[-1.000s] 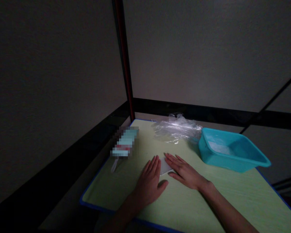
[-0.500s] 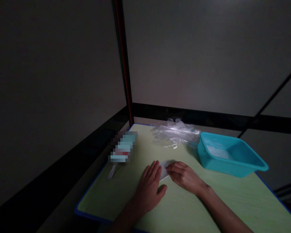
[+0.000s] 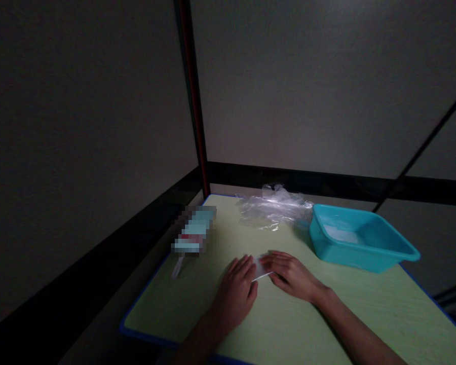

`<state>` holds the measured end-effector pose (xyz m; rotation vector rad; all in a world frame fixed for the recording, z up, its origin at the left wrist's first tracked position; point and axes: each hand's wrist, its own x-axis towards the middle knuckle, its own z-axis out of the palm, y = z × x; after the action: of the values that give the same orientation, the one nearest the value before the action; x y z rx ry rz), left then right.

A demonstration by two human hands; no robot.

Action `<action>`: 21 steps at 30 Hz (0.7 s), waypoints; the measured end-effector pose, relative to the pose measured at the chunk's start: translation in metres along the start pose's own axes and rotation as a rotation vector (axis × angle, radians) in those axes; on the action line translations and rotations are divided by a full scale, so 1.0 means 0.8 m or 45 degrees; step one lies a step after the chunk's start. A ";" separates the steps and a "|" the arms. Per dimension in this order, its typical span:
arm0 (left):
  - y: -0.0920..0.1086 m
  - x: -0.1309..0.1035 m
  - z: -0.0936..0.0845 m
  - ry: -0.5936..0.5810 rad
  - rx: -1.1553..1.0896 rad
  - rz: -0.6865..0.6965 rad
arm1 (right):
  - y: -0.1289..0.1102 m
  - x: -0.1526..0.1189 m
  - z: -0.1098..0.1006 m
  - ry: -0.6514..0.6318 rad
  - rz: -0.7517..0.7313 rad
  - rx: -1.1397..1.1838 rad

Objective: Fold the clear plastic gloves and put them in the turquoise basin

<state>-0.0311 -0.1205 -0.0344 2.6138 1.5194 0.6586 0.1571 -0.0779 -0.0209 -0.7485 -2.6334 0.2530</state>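
A small, whitish flat piece [image 3: 261, 268], perhaps clear film or paper, lies on the pale green table [image 3: 289, 324] between my hands. My left hand [image 3: 237, 289] rests at its left side, fingers together and bent down over that edge. From the right, my right hand [image 3: 291, 274] has its fingertips on the piece, with the fingers close together and curled. Both hands partly hide the piece, and its exact shape cannot be made out.
A turquoise plastic basin [image 3: 357, 253] with something white inside stands at the right. Crumpled clear plastic [image 3: 275, 208] lies at the back. On the left is a blurred light-blue item [image 3: 197, 228] with a whitish strip [image 3: 177, 267]. Walls border the table's back and left.
My left hand's fingers have drawn in, and its thumb has moved closer to them. My right fingers have shifted slightly over the piece, of which less shows.
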 end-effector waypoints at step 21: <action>0.008 0.023 -0.005 -0.068 -1.184 -0.511 | -0.012 0.016 0.003 0.575 0.610 1.046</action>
<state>-0.0197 -0.1086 -0.0229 1.5796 1.2264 0.9357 0.1420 -0.0794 -0.0162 -0.9587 -1.6622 1.0690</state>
